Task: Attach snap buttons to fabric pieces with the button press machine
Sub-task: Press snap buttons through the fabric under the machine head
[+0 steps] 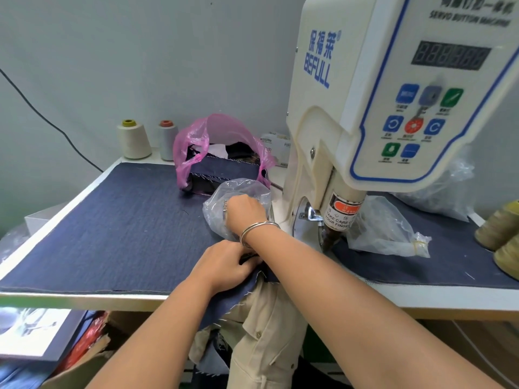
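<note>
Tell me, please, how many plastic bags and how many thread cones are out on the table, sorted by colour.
Pink plastic bag: 1
Clear plastic bags: 3 (under the right hand at, by the press, behind the machine)
Cream or white thread cones: 2 ()
Olive thread cones at the right edge: 2 ()
Total: 8

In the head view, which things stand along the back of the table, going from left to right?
Cream thread cone → grey thread cone → pink plastic bag → button press machine.
</note>
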Action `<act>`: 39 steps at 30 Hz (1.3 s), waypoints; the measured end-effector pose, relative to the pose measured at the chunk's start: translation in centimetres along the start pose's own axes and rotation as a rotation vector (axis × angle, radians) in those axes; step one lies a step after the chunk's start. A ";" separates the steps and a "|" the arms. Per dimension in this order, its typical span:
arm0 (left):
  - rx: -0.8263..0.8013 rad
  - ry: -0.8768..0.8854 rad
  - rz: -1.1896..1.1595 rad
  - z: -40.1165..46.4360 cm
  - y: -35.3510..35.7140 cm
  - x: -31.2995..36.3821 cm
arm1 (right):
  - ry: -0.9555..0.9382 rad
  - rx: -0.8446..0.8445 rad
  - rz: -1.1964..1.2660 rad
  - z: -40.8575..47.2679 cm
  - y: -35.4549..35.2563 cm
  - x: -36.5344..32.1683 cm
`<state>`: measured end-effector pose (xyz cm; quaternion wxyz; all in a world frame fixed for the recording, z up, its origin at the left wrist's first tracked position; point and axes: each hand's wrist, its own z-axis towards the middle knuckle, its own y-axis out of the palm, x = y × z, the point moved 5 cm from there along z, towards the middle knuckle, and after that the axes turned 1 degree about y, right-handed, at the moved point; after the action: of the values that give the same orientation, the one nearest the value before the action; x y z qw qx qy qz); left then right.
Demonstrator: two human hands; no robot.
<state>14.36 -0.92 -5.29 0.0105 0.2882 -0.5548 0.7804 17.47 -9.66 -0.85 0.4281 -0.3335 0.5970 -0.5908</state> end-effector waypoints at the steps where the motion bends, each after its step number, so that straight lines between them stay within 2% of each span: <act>1: 0.001 0.002 -0.005 0.0 0.0 0.0 | 0.020 -0.021 0.017 0.1 -0.1 0.2; 20: -0.050 -0.043 0.034 -0.1 0.1 0.0 | 0.016 -0.098 -0.084 0.9 -1.0 0.4; 26: -0.034 -0.037 0.018 0.0 0.1 -0.1 | 0.021 0.011 0.107 -0.1 -1.5 1.0; 33: 0.015 -0.029 -0.034 0.0 0.0 -0.1 | 0.043 0.017 0.408 -1.4 -0.8 1.3; 39: -0.033 -0.047 0.011 0.0 0.1 -0.1 | 0.245 0.031 0.859 -1.5 0.3 3.5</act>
<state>14.40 -0.91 -5.40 -0.0020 0.3035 -0.5694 0.7640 14.71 -12.11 -1.67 0.5657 0.0235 0.7187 -0.4036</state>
